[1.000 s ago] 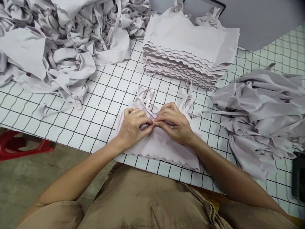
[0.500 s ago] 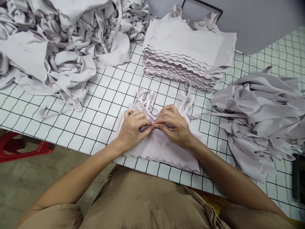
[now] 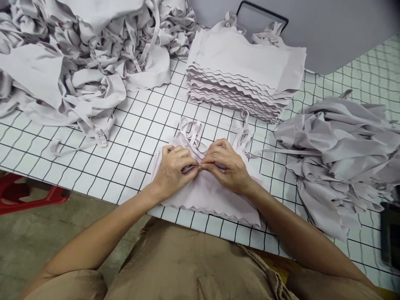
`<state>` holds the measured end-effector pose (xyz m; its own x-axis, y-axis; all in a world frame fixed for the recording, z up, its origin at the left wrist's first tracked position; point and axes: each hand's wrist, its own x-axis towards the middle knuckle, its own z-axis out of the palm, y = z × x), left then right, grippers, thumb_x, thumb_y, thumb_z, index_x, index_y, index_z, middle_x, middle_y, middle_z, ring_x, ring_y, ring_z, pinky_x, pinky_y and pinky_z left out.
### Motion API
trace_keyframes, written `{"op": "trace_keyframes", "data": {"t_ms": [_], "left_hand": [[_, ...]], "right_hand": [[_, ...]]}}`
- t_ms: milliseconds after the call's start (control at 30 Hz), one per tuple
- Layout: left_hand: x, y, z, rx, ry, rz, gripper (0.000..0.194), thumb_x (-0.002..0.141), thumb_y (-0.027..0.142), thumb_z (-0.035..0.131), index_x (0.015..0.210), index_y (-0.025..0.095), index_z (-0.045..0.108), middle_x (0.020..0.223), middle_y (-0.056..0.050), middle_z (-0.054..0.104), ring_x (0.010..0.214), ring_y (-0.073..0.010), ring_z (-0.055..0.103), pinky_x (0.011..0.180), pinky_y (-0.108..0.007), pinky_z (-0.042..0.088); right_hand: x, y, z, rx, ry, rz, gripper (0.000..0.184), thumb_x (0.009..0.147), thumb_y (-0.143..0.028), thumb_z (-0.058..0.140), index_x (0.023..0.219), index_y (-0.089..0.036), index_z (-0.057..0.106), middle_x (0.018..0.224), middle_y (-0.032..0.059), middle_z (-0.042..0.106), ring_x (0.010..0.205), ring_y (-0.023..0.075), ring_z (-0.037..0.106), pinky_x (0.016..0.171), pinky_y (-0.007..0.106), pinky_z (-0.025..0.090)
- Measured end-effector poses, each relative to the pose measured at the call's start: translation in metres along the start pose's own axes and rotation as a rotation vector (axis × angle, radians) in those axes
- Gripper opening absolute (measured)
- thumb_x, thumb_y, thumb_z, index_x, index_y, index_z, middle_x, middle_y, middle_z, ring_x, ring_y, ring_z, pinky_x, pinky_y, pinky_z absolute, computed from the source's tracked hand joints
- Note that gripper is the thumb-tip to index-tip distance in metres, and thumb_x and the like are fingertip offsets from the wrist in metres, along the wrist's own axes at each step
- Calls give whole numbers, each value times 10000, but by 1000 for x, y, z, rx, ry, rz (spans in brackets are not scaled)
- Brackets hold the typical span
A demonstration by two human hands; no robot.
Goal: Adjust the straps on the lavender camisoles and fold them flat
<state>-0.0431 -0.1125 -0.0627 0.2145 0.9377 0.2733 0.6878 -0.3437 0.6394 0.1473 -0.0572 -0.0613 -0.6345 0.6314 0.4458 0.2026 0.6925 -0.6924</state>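
Observation:
A pale lilac camisole (image 3: 215, 200) with thin straps and a wavy hem lies flat before me, near the table's front edge. Over its upper part, my left hand (image 3: 176, 166) and my right hand (image 3: 226, 166) meet fingertip to fingertip. Both are closed in a pinch at the middle of the neckline. Something tiny and pale shows between the fingertips, too small to name. Looped straps (image 3: 192, 129) lie beyond my left hand, and more straps (image 3: 243, 135) lie beyond the right one.
Behind the camisole stands a neat stack of similar tops (image 3: 243, 62). A loose heap of garments (image 3: 93, 62) fills the back left; another pile (image 3: 340, 154) lies at the right. A dark object (image 3: 390, 235) sits at the right edge. A red plastic stool (image 3: 31, 193) is beyond the table's left front edge.
Both hands keep their pinch at the neckline, almost unmoved. The view has shifted slightly.

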Motion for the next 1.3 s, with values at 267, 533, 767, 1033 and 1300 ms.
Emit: {"op": "trace_keyframes", "data": {"t_ms": [267, 533, 767, 1033, 1300], "left_hand": [[-1, -1, -1, -24, -2, 1, 162, 874, 197, 717, 714, 196, 688, 629, 57, 560, 661, -130, 512, 830, -356, 303], [-1, -1, -2, -27, -23, -7, 175, 896, 215, 692, 722, 196, 694, 634, 46, 566, 685, -139, 518, 834, -362, 305], [-2, -2, -4, -88, -49, -10, 237, 911, 234, 678, 680, 186, 670, 621, 41, 562, 685, -143, 512, 813, -366, 313], [-3, -6, -7, -175, -50, -27, 141, 876, 236, 713, 740, 204, 724, 647, 29, 616, 697, -157, 551, 821, -374, 348], [2, -9, -7, -159, -122, -76, 96, 856, 262, 730, 781, 202, 727, 784, 1, 718, 806, -195, 638, 890, -397, 377]], "right_hand": [[-1, -1, -2, -29, -24, 31, 138, 944, -163, 599, 826, -212, 649, 733, 36, 654, 845, 215, 526, 800, 419, 462], [-2, 1, -3, -56, -46, -4, 137, 943, -117, 572, 848, -191, 637, 728, 43, 632, 847, 210, 501, 803, 410, 454], [13, -9, -20, -276, -372, -74, 302, 993, -94, 425, 773, -164, 620, 743, 57, 582, 908, 226, 459, 867, 457, 371], [46, -16, -29, -255, -741, -78, 303, 998, -130, 435, 783, -145, 649, 746, 58, 579, 841, 200, 403, 813, 395, 337], [88, -4, -63, -140, -735, 138, 277, 957, -345, 560, 811, -175, 723, 723, 46, 644, 827, 195, 480, 768, 351, 364]]}}
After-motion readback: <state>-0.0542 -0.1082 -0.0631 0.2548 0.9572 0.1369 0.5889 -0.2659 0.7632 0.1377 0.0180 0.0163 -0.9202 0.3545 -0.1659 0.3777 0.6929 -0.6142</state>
